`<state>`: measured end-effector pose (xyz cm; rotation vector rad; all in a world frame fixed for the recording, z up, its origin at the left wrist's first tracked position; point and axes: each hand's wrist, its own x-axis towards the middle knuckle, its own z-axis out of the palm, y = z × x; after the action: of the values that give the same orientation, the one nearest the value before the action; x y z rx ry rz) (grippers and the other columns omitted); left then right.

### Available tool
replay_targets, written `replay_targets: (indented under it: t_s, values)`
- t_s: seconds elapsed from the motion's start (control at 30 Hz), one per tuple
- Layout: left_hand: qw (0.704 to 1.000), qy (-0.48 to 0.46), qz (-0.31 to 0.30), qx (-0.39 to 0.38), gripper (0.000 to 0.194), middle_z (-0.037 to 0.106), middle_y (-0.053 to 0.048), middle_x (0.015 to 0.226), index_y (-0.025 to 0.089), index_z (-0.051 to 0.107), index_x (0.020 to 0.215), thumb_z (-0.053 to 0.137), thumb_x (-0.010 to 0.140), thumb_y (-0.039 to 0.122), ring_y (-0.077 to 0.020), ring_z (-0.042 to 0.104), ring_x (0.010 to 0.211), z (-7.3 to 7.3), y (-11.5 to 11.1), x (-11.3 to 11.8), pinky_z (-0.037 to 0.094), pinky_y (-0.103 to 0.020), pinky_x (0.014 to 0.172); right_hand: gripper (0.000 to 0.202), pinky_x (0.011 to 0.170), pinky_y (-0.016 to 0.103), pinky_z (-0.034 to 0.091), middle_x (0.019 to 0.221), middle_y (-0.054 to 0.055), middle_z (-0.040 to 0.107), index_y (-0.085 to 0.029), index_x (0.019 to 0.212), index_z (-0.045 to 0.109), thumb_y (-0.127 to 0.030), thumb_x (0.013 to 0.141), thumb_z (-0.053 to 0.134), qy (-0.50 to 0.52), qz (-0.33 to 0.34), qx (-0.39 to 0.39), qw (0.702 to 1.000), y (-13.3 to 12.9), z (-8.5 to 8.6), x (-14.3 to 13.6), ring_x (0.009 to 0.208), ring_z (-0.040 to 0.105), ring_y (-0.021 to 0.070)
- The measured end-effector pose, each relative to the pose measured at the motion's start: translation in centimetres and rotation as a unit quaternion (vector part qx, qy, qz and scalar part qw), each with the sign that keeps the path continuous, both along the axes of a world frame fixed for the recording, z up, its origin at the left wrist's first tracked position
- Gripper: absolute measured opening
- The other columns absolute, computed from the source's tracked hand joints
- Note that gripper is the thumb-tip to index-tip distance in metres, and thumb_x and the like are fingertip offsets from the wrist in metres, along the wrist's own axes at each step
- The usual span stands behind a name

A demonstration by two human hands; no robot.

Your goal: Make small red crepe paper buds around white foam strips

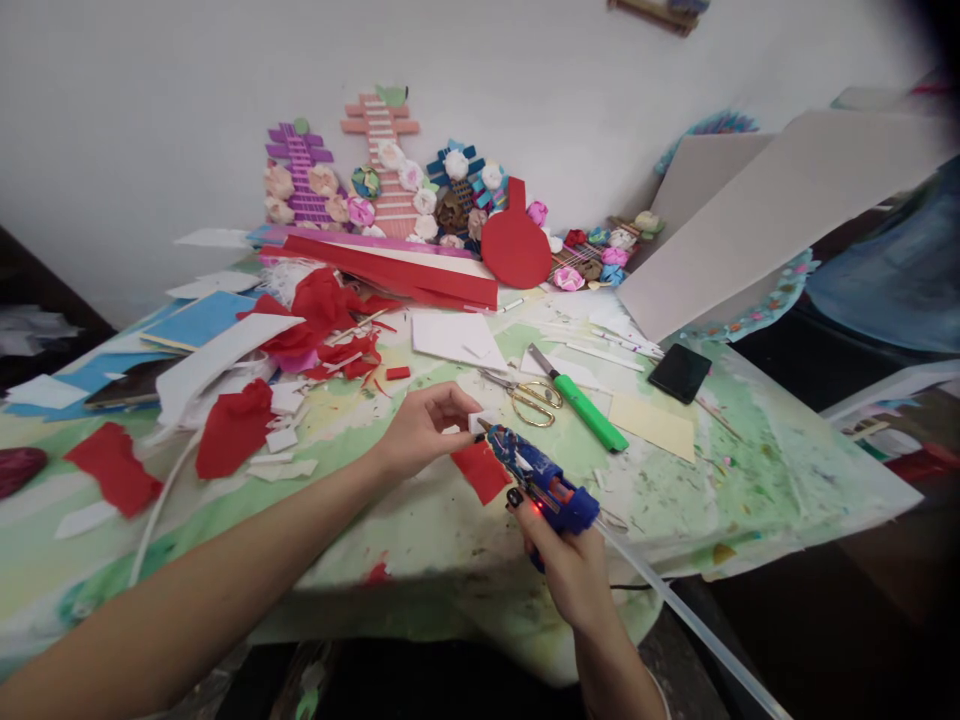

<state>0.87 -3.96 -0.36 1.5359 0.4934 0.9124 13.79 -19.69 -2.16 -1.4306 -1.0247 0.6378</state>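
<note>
Keeping the blue hot-glue gun (546, 483) steady seemed wise, because the left hand (420, 430) had its fingertips pinched on a small white piece (475, 422) just beside the nozzle (486, 427), while the right hand (568, 560) wrapped its fingers around the gun.

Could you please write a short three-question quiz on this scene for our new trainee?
1. What tool does the right grip hold?

2. True or false: in the picture, the gold-handled scissors lie to the left of the green-handled cutter.

3. What colour is the small piece held between the fingers of the left grip?
A) Red
B) White
C) Green

Key:
1. A blue glue gun.
2. True.
3. B.
</note>
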Motion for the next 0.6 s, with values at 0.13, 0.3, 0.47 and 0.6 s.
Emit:
replay_targets:
  t_s: [0.13, 0.3, 0.47, 0.6]
  values:
    - [1.0, 0.006, 0.004, 0.011, 0.023, 0.067, -0.004, 0.077, 0.012, 0.063, 0.071, 0.08, 0.057, 0.01, -0.0119, 0.061, 0.067, 0.03, -0.07, 0.03, 0.049, -0.022, 0.063, 0.028, 0.045, 0.024, 0.035, 0.048, -0.004, 0.044, -0.013, 0.088, 0.068, -0.04, 0.081, 0.062, 0.002, 0.013, -0.015, 1.0, 0.0, -0.35, -0.08, 0.045, 0.038, 0.0101]
    - [1.0, 0.015, 0.008, 0.014, 0.022, 0.066, -0.004, 0.077, 0.012, 0.063, 0.072, 0.079, 0.058, 0.01, -0.0117, 0.06, 0.067, -0.18, 0.0, 0.02, 0.049, -0.023, 0.064, 0.026, 0.046, 0.024, 0.035, 0.049, -0.004, 0.047, -0.014, 0.085, 0.067, -0.039, 0.082, 0.061, -0.001, 0.012, -0.013, 1.0, 0.03, -0.26, -0.14, 0.045, 0.04, 0.0105]
    - [1.0, 0.013, 0.005, 0.017, 0.021, 0.066, -0.004, 0.078, 0.013, 0.062, 0.072, 0.078, 0.058, 0.009, -0.0109, 0.059, 0.066, -0.18, -0.01, -0.01, 0.048, -0.022, 0.064, 0.028, 0.047, 0.024, 0.035, 0.05, -0.004, 0.045, -0.014, 0.084, 0.067, -0.04, 0.082, 0.06, -0.003, 0.006, -0.019, 1.0, 0.09, -0.42, -0.11, 0.046, 0.04, 0.0106]
    - [1.0, 0.013, 0.002, 0.018, 0.02, 0.067, -0.004, 0.077, 0.012, 0.062, 0.073, 0.076, 0.06, 0.009, -0.0115, 0.061, 0.068, -0.1, -0.13, -0.06, 0.048, -0.022, 0.064, 0.029, 0.046, 0.024, 0.035, 0.05, -0.004, 0.044, -0.013, 0.085, 0.067, -0.042, 0.081, 0.061, -0.004, -0.01, -0.019, 1.0, 0.13, -0.54, -0.03, 0.047, 0.039, 0.0104]
